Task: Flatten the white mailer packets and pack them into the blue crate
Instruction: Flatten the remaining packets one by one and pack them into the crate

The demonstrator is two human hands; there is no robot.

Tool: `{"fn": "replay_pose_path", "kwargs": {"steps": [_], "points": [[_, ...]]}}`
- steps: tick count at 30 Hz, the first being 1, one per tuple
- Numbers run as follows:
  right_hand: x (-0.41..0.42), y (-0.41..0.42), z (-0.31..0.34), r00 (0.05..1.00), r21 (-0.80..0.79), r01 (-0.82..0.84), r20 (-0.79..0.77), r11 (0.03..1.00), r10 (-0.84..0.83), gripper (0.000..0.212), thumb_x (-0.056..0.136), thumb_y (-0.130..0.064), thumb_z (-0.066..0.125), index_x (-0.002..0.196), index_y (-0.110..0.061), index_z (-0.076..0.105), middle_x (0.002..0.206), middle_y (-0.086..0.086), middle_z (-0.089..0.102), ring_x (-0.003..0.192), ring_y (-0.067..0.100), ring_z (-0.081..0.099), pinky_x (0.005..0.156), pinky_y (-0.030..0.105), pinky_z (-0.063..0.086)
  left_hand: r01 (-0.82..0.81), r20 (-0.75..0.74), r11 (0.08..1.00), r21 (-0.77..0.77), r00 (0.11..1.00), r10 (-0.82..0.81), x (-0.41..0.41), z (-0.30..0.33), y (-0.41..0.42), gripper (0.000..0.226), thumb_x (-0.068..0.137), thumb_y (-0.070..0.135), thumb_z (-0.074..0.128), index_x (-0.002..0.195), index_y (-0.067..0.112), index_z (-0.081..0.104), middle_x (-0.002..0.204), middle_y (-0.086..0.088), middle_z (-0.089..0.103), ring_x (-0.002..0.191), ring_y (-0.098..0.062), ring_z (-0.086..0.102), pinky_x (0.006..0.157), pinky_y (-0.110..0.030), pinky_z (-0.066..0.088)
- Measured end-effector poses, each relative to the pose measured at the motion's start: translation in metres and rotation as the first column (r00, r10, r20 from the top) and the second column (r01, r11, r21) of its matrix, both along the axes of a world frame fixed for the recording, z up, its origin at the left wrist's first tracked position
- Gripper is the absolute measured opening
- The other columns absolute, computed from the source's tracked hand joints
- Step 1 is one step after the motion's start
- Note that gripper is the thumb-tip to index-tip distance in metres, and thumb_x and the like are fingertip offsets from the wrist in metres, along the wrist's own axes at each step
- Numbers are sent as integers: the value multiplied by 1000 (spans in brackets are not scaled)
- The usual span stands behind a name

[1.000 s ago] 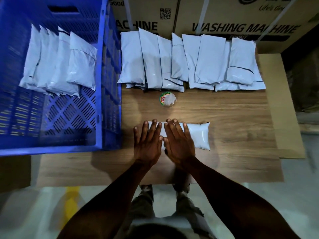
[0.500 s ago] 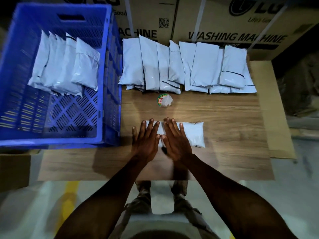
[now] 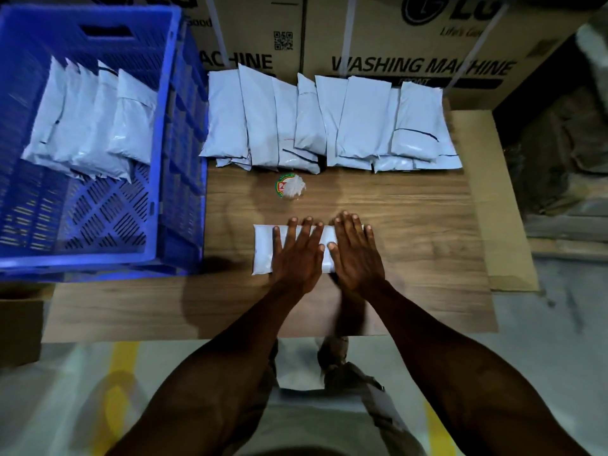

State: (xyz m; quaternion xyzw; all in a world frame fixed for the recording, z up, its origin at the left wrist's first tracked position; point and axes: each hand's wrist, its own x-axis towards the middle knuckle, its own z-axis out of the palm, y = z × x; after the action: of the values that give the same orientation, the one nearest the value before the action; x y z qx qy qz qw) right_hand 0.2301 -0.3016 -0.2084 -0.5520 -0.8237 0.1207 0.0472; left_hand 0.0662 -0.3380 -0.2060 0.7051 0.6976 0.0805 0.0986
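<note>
The white mailer packet [image 3: 263, 250] is lying flat on the wooden table [image 3: 411, 232], near the front edge and a little to the right of the blue crate [image 3: 164, 159]. The person is pressing it down with both hands. The left hand [image 3: 297, 255] is lying palm down on the middle of the packet, with its fingers [image 3: 291, 233] straight and slightly spread, holding nothing. The right hand [image 3: 355, 255] is lying just beside it, also palm down with straight fingers, and it is covering the right end of the packet. The two thumbs are almost touching each other. Only the left part of the packet is showing from under the hands. The crate is standing at the left side of the table, and a row of packets in the crate [image 3: 95, 123] is leaning on its far side, overlapping one another. At the back of the table a longer row of white packets [image 3: 329, 126] is lying against the cardboard boxes [image 3: 411, 44] printed with "WASHING MACHINE". Between this row and the hands, a small round object with a red and green label [image 3: 290, 186] is sitting on the table, apart from both.
</note>
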Motion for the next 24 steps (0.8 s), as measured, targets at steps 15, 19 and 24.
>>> {"fn": "replay_pose_path", "kwargs": {"steps": [15,19,24], "points": [[0,1,-12,1000,-16,12,8,1000,-12,66,103,-39,31,159,-5,29,167,14,25,156,34,19,126,56,14,-8,-113,996,88,993,18,9,-15,1,53,106,39,30,157,25,34,166,2,28,154,-28,19,124,-55,9],[-1,0,-14,1000,-27,8,19,1000,-8,65,104,-39,28,159,-5,27,168,15,24,156,34,17,127,55,11,-27,-101,994,104,994,37,10,-19,-1,52,106,37,34,157,24,35,165,2,29,154,-28,22,124,-54,10],[0,1,-13,1000,-18,15,0,1000,-15,64,104,-38,31,159,-6,29,168,15,23,156,34,17,126,57,13,-37,-67,996,81,997,43,11,-20,2,53,106,37,31,158,23,33,166,0,28,154,-28,19,123,-56,13]]}}
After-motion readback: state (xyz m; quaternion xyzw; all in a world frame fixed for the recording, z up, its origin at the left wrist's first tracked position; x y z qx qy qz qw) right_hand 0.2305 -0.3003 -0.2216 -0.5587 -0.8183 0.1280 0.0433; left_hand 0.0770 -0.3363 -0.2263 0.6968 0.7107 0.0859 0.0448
